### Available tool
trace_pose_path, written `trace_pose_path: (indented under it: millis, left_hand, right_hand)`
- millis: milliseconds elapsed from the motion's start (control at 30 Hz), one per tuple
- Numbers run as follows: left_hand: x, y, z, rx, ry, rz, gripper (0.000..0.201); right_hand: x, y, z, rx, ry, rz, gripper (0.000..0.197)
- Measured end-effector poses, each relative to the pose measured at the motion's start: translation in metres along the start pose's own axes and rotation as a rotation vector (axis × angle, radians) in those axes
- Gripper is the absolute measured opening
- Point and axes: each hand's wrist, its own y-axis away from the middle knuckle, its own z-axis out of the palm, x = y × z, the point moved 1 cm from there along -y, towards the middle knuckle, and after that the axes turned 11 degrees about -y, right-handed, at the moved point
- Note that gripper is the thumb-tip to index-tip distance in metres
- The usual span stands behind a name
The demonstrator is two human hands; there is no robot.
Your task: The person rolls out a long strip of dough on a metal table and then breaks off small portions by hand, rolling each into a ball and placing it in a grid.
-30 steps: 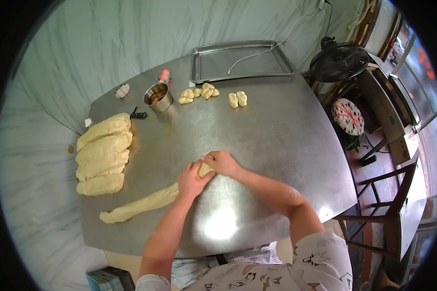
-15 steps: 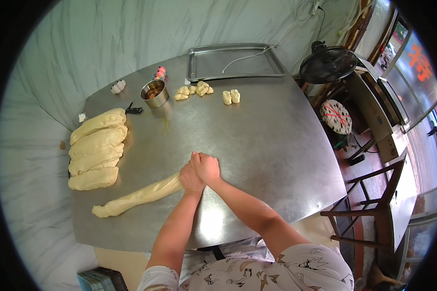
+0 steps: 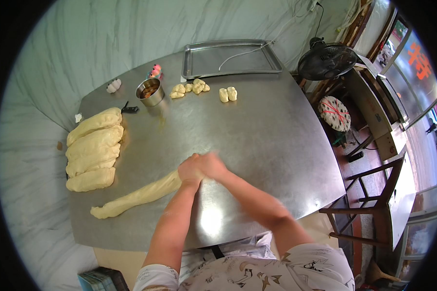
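A long, pale rope of dough (image 3: 136, 196) lies slantwise across the near left of the steel table. Its right end disappears under my left hand (image 3: 190, 169), whose fingers are closed around it. Right against that hand is my right hand (image 3: 211, 165), smeared by motion, so its fingers and anything beneath them do not show clearly. Several thick dough logs (image 3: 93, 145) rest side by side at the table's left edge.
Small dough lumps (image 3: 198, 86) and two short dough pieces (image 3: 228, 94) sit toward the back. Beside them are a metal pot (image 3: 150, 92) with brown contents, a black-handled tool (image 3: 129, 109) and a large metal tray (image 3: 232, 57). A black fan (image 3: 327, 61) and wooden chair (image 3: 369, 211) stand right.
My right hand has shifted slightly to the right and blurred, while my left hand stays on the rope's end. The whole view has moved slightly.
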Motion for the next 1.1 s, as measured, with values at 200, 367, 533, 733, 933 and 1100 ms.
trace_pose_path:
  millis: [200,367,533,733,933,1100]
  left_hand:
    - [-0.016,0.003,-0.015,0.107,0.211,-0.084,0.059]
    - [-0.026,0.061,-0.046,0.096,-0.331,0.057,0.091]
    - [-0.044,0.052,-0.028,0.097,-0.394,0.145,0.086]
    - [-0.053,0.036,-0.018,0.185,-0.405,0.219,0.076]
    - [-0.043,0.012,-0.019,0.147,-0.249,0.197,0.065]
    - [-0.060,0.001,-0.034,0.100,0.085,0.080,0.063]
  right_hand:
    - [-0.064,-0.001,-0.112,0.038,-0.448,-0.008,0.026]
    - [0.064,-0.116,-0.224,0.484,-0.223,-0.048,0.050]
    - [0.076,-0.198,-0.270,0.619,-0.041,-0.006,0.049]
    - [0.098,-0.252,-0.261,0.580,0.060,0.220,0.054]
    - [0.100,-0.238,-0.256,0.847,0.318,0.031,0.043]
    - [0.029,-0.132,-0.105,0.218,0.190,-0.212,0.043]
